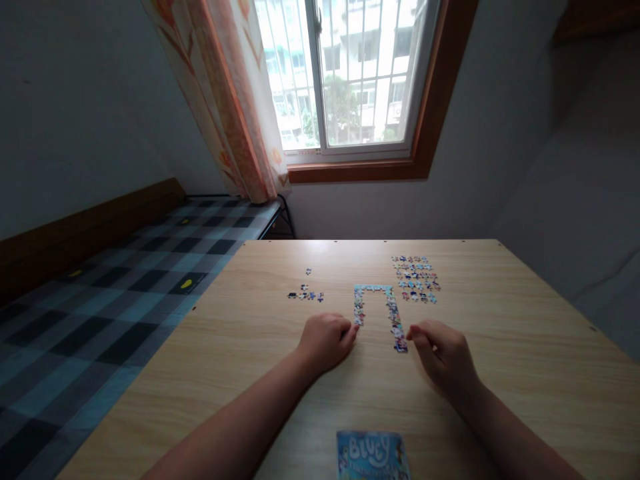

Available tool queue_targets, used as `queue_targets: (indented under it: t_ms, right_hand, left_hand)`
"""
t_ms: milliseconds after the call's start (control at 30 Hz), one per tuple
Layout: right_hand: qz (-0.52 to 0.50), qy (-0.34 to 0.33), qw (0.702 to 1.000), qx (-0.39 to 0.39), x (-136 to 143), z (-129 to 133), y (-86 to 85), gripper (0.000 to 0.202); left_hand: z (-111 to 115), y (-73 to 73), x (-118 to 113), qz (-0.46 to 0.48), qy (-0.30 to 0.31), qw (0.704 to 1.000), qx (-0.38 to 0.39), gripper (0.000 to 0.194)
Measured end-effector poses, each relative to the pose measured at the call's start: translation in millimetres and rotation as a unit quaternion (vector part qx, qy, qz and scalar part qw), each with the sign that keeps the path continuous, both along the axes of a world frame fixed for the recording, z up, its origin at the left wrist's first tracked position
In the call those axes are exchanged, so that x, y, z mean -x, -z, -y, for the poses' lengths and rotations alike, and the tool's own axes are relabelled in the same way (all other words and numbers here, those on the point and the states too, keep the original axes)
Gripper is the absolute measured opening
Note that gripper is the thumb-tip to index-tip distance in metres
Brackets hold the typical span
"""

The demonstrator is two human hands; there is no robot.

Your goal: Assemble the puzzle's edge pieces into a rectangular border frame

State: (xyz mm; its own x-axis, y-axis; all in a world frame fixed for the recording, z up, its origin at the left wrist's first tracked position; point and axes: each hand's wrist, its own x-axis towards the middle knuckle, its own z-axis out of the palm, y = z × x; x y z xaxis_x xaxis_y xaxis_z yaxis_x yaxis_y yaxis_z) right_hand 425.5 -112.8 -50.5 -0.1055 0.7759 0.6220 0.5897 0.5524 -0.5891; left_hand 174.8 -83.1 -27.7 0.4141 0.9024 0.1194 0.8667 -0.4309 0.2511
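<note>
A partly joined jigsaw puzzle [374,288] lies flat on the table, a top row with a side strip running down from each end. At the lower end of the shorter left strip, my left hand [327,341] is closed, its fingertips at the strip's end. My right hand [445,353] is curled closed just right of the longer right strip, fingertips close to its lower part. Whether either hand pinches a piece is hidden by the fingers. Loose puzzle pieces [416,276] lie in rows at the upper right. A smaller group of pieces [313,295] is on the left.
The wooden table [240,333] fills the foreground. Near its front edge lies a blue printed picture [373,457] reading "Bluey". A bed with a checked cover [135,313] stands along the left. Behind are a curtain [230,100] and a barred window [350,80].
</note>
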Motion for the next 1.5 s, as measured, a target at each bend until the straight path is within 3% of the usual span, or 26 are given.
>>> queue_targets:
  t_ms: [400,567,733,833,967,1067,1200,1500]
  right_hand:
    - [-0.011,0.017,1.0,0.004,1,-1,-4.1,0.043]
    - [-0.014,0.024,1.0,0.001,1,-2,-3.3,0.043]
    - [-0.015,0.026,0.999,-0.014,2,-2,-4.8,0.044]
    - [-0.016,0.032,0.999,-0.021,2,-3,-5.3,0.043]
    - [-0.005,0.034,0.999,-0.017,2,-4,-2.9,0.043]
    - [0.0,0.032,0.999,-0.015,1,-5,-1.1,0.042]
    - [-0.001,0.033,0.999,-0.009,2,-5,-2.4,0.042]
    - [-0.007,0.032,0.999,-0.007,3,-4,-6.7,0.045]
  left_hand:
    - [2,2.4,-1,0.007,-0.007,1.0,-0.011,0.045]
    - [-2,-0.7,1,0.035,-0.057,0.997,-0.029,0.049]
    - [-52,-28.3,38,-0.002,-0.163,0.981,-0.11,0.041]
    - [-95,-44.1,68,-0.039,-0.229,0.97,-0.069,0.029]
    - [-136,-46.0,89,-0.088,-0.192,0.977,-0.005,0.04]
    - [-148,-39.7,91,-0.095,-0.162,0.982,0.017,0.04]
    - [-154,-35.5,88,-0.107,-0.15,0.982,0.039,0.025]
    - [-166,-50.1,81,-0.066,-0.174,0.98,0.066,0.008]
